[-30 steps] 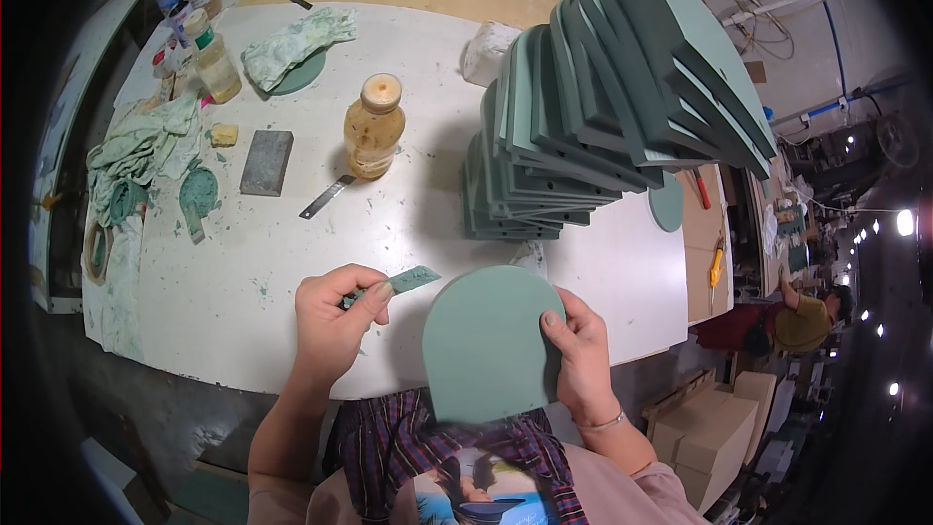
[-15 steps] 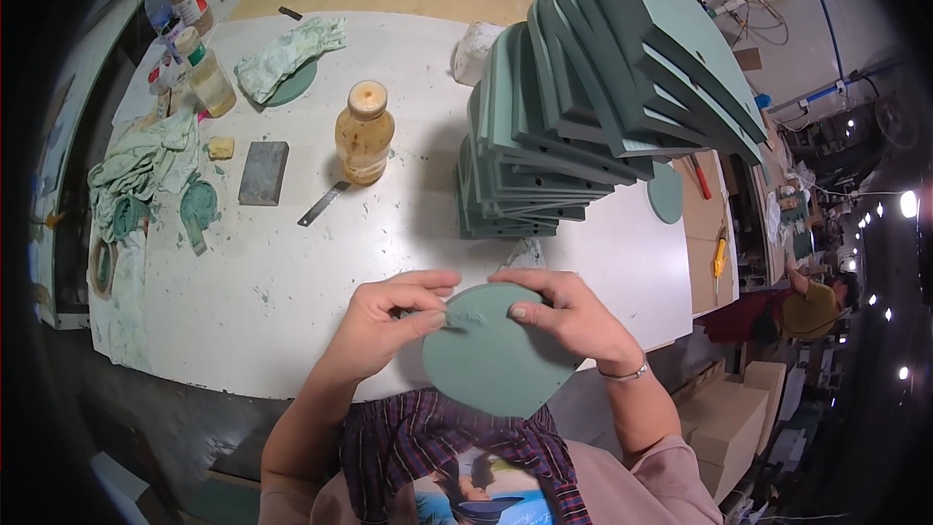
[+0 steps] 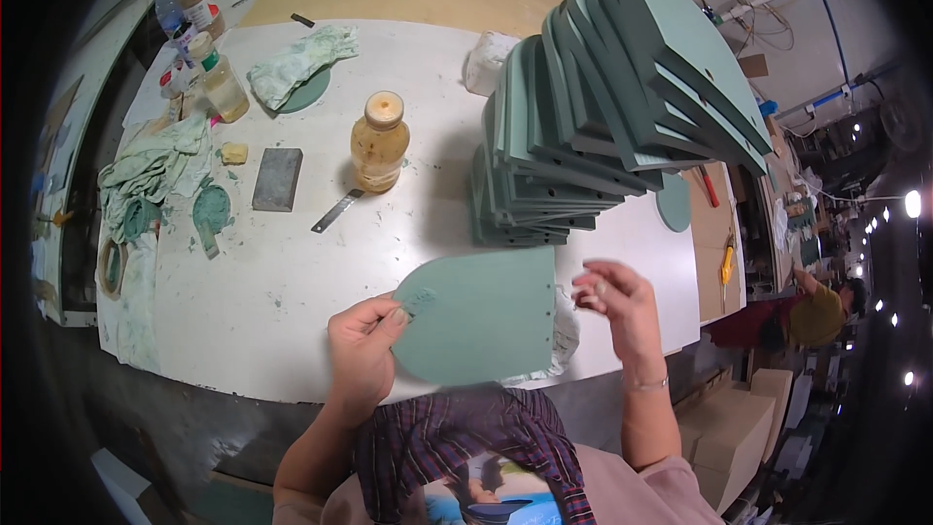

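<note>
My left hand (image 3: 364, 345) grips a flat green board (image 3: 486, 316) by its rounded end, thumb on top. A rough dark-green smear marks that end, beside the thumb. The board's straight edge, dotted with small holes, faces right. Off that edge is my right hand (image 3: 620, 306), apart from the board, its fingers loosely bent and a little blurred; nothing shows in them. A crumpled whitish cloth (image 3: 566, 338) lies partly under the board's right edge.
A tall leaning stack of green boards (image 3: 544, 126) stands behind. Further left are a bottle of amber liquid (image 3: 379, 146), a metal blade (image 3: 337, 212), a grey block (image 3: 278, 180), a green-smeared scraper (image 3: 210, 219) and stained rags (image 3: 160, 160). Another person (image 3: 816, 316) is far right.
The board has swung round so its rounded end points left and its holed edge right. My right hand has let go and moved off to the right.
</note>
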A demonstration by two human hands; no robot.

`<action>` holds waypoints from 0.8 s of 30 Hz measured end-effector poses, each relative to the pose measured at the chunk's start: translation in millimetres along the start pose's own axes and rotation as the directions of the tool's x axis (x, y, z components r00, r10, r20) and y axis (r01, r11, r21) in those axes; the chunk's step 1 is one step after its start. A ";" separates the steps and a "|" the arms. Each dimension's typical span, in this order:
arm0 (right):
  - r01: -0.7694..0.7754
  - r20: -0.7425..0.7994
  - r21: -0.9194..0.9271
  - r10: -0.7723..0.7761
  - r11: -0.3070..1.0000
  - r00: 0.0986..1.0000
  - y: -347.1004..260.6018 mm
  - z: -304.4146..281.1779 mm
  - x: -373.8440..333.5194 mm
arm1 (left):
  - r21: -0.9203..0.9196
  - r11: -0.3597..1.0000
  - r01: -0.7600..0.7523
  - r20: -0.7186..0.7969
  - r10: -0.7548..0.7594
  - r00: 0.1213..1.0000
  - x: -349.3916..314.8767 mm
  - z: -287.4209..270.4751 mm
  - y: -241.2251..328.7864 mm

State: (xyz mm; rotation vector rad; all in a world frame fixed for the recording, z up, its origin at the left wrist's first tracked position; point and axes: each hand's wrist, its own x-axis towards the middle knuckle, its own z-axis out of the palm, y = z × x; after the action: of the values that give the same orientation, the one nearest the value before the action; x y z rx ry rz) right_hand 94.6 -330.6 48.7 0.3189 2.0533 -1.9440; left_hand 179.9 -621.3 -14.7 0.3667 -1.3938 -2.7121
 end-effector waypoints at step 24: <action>-0.086 -0.003 0.646 0.115 0.758 0.993 34.9 41.5 -102.3 | 0.258 0.966 0.034 0.107 -0.063 0.992 -18.1 16.3 33.3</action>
State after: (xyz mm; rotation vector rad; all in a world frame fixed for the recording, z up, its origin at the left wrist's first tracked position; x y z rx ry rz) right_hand 204.9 -365.6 51.3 0.6043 1.2679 -2.5355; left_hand 191.9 -624.9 24.6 0.2657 -1.7969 -2.6319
